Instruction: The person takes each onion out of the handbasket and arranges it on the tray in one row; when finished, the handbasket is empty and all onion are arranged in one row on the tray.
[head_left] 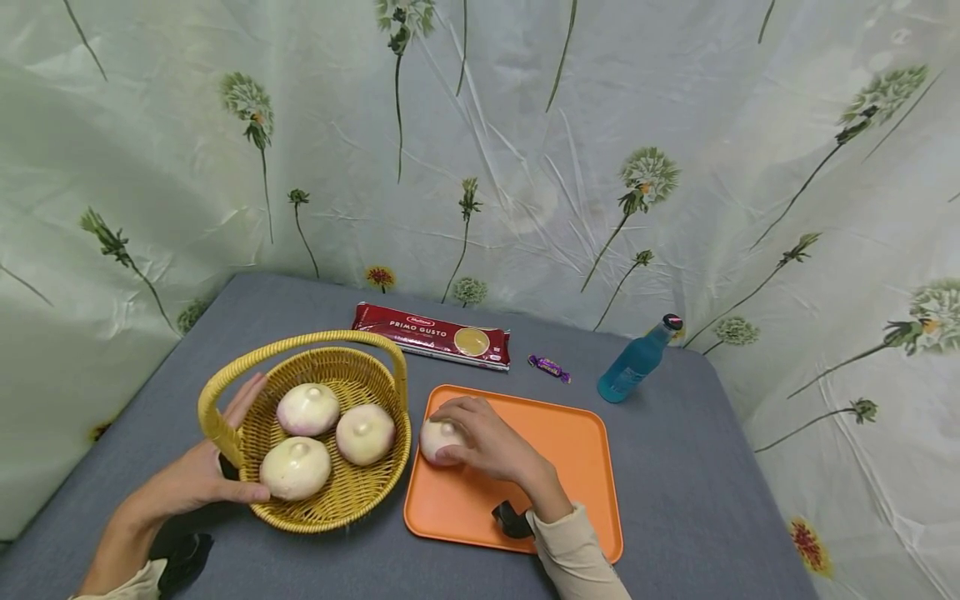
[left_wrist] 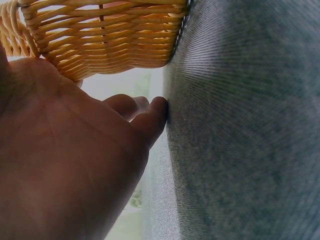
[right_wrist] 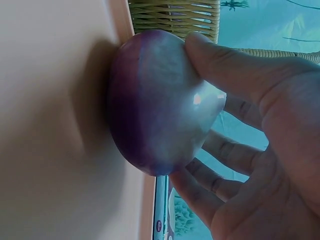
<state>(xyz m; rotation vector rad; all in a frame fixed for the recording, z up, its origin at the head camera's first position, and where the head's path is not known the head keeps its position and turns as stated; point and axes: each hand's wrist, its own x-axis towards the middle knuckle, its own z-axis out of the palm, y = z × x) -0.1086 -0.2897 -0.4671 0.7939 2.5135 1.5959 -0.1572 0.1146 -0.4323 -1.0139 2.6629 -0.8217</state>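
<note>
One turnip on the tray, three in the basket

The right hand (head_left: 491, 446) curls its fingers (right_wrist: 220, 65) around a white-and-purple turnip (head_left: 437, 439) resting on the orange tray (head_left: 570, 450) near its left edge; judged from this, one turnip is across and three turnips (head_left: 330, 433) remain in the yellow wicker basket (head_left: 352, 508) just beside the tray. The left hand (head_left: 198, 475) lies with relaxed, straight fingers against the basket's outer wall by the handle, holding nothing. All of it sits on a grey cloth-covered desk (head_left: 675, 483), which also carries a red pasta packet (head_left: 432, 335), a small purple sweet (head_left: 549, 367) and a blue bottle (head_left: 637, 360) toward the back. A pale curtain (head_left: 525, 150) printed with dandelion-like flowers hangs around the desk.
</note>
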